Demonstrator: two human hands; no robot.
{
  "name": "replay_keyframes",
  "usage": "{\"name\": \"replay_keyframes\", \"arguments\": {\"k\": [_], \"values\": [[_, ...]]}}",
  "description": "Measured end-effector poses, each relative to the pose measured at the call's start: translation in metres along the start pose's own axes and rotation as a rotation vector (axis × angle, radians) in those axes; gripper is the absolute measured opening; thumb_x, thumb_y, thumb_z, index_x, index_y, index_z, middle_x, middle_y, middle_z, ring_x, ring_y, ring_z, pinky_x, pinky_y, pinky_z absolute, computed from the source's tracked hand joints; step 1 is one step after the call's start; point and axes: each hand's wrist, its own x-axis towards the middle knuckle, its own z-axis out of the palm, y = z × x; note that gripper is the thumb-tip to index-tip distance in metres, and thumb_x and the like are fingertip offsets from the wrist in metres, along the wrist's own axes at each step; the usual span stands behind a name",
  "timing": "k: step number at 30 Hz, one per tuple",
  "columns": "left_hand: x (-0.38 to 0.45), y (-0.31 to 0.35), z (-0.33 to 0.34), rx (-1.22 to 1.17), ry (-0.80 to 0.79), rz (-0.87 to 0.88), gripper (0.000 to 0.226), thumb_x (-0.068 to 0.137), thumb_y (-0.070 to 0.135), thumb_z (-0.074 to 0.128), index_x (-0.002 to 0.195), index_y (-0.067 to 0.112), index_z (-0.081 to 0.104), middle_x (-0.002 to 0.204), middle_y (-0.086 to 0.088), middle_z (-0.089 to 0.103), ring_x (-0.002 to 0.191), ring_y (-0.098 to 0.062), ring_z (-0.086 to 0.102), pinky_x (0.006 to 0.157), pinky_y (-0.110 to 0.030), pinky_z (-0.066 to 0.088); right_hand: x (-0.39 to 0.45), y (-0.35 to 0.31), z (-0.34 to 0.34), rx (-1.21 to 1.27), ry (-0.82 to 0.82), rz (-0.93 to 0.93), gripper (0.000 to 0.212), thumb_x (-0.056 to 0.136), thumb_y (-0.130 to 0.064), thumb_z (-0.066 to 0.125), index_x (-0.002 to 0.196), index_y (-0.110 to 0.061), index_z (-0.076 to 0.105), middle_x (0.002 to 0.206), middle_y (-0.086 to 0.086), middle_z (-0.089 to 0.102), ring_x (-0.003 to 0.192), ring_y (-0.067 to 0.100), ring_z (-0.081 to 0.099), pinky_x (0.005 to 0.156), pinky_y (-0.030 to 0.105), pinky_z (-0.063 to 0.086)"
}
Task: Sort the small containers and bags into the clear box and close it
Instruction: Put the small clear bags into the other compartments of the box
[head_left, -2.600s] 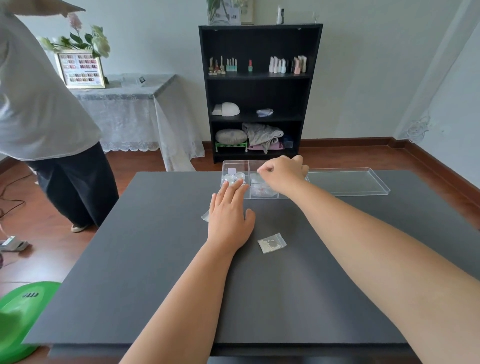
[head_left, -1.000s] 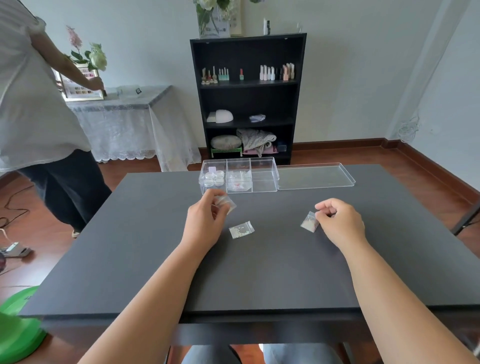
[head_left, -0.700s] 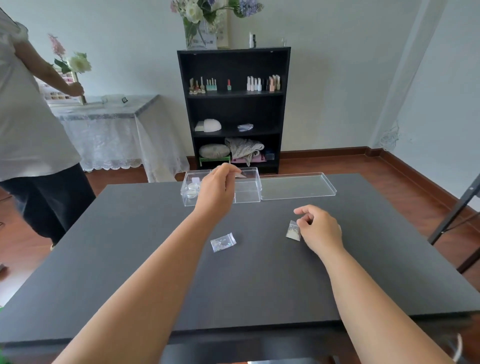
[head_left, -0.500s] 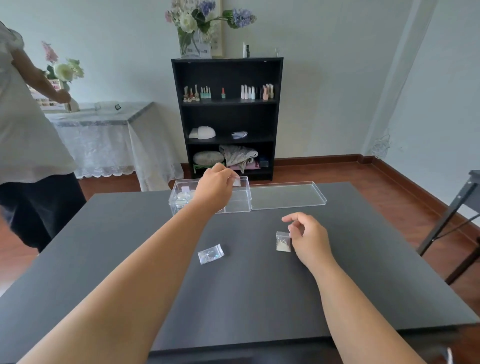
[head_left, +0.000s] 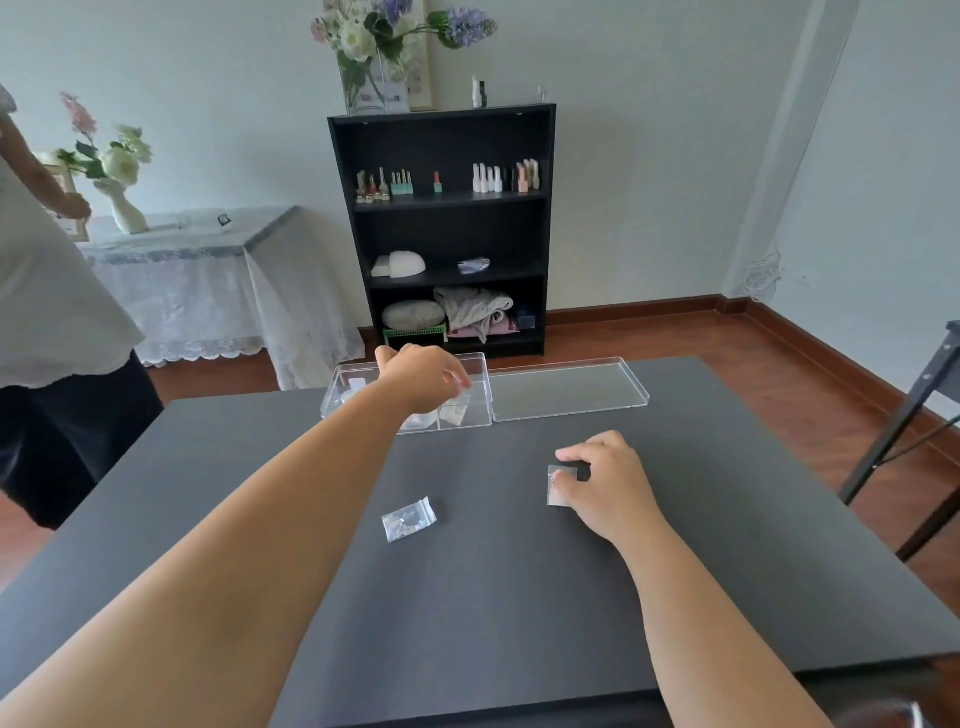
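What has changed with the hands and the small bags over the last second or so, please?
The left hand carried its small bag from the table out over the clear box, and a bag now lies in the right compartment below its fingers. The right hand kept its bag pinched on the table. The loose bag and the lid stayed put.
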Motion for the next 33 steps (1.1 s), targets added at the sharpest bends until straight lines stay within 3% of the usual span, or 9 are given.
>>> {"name": "replay_keyframes", "arguments": {"k": [7, 11, 16, 20, 23, 27, 33], "values": [[0.002, -0.003, 0.000, 0.109, -0.002, 0.027, 0.026, 0.087, 0.033, 0.049, 0.093, 0.042, 0.072, 0.111, 0.009, 0.064, 0.108, -0.025, 0.039, 0.084, -0.039, 0.024, -0.001, -0.002, 0.000, 0.032, 0.053, 0.001, 0.011, 0.081, -0.012, 0.066, 0.081, -0.019, 0.074, 0.102, 0.000, 0.051, 0.087, 0.016, 0.055, 0.073, 0.023, 0.037], [-0.017, -0.009, 0.001, -0.032, 0.150, 0.064, 0.023, 0.089, 0.041, 0.053, 0.107, 0.042, 0.068, 0.118, 0.013, 0.053, 0.111, -0.021, 0.037, 0.084, -0.034, 0.020, 0.001, -0.001, 0.002, 0.026, 0.096, 0.012, 0.014, 0.083, -0.010, 0.064, 0.077, -0.019, 0.073, 0.098, 0.001, 0.054, 0.083, 0.016, 0.055, 0.069, 0.023, 0.036], [-0.074, -0.022, 0.014, -0.268, 0.318, 0.142, 0.018, 0.089, 0.036, 0.059, 0.104, 0.039, 0.068, 0.109, 0.013, 0.058, 0.105, -0.016, 0.046, 0.085, -0.035, 0.027, -0.001, 0.001, 0.004, 0.051, 0.130, -0.015, 0.015, 0.084, -0.013, 0.063, 0.074, -0.023, 0.068, 0.090, -0.003, 0.058, 0.078, 0.013, 0.055, 0.061, 0.023, 0.037], [-0.131, -0.034, 0.030, -0.431, 0.222, 0.150, 0.016, 0.086, 0.028, 0.066, 0.101, 0.034, 0.071, 0.093, 0.014, 0.063, 0.089, -0.009, 0.059, 0.082, -0.035, 0.049, -0.006, -0.001, 0.001, 0.145, 0.145, -0.017, 0.017, 0.085, -0.018, 0.060, 0.074, -0.030, 0.065, 0.079, -0.013, 0.064, 0.073, 0.002, 0.056, 0.058, 0.011, 0.037], [-0.161, -0.040, 0.045, -0.432, 0.101, 0.124, 0.022, 0.086, 0.039, 0.066, 0.108, 0.036, 0.069, 0.099, 0.015, 0.059, 0.095, -0.011, 0.056, 0.090, -0.034, 0.047, -0.009, -0.002, -0.001, 0.208, 0.132, -0.008, 0.015, 0.086, -0.020, 0.060, 0.076, -0.030, 0.066, 0.077, -0.013, 0.067, 0.074, -0.003, 0.057, 0.056, 0.008, 0.039], [-0.176, -0.039, 0.054, -0.355, 0.093, 0.073, 0.036, 0.086, 0.051, 0.058, 0.120, 0.039, 0.063, 0.111, 0.019, 0.051, 0.104, -0.014, 0.045, 0.099, -0.036, 0.037, -0.012, -0.002, -0.004, 0.263, 0.182, -0.034, 0.016, 0.087, -0.017, 0.062, 0.079, -0.030, 0.068, 0.075, -0.014, 0.067, 0.069, -0.005, 0.059, 0.058, 0.005, 0.041], [-0.176, -0.036, 0.052, -0.431, 0.096, 0.024, 0.029, 0.083, 0.043, 0.066, 0.111, 0.037, 0.066, 0.107, 0.014, 0.053, 0.103, -0.013, 0.046, 0.096, -0.030, 0.037, -0.014, -0.007, -0.005, 0.456, 0.147, 0.006, 0.013, 0.083, -0.014, 0.069, 0.085, -0.028, 0.070, 0.080, -0.002, 0.071, 0.067, 0.012, 0.065, 0.069, 0.027, 0.052]]}}
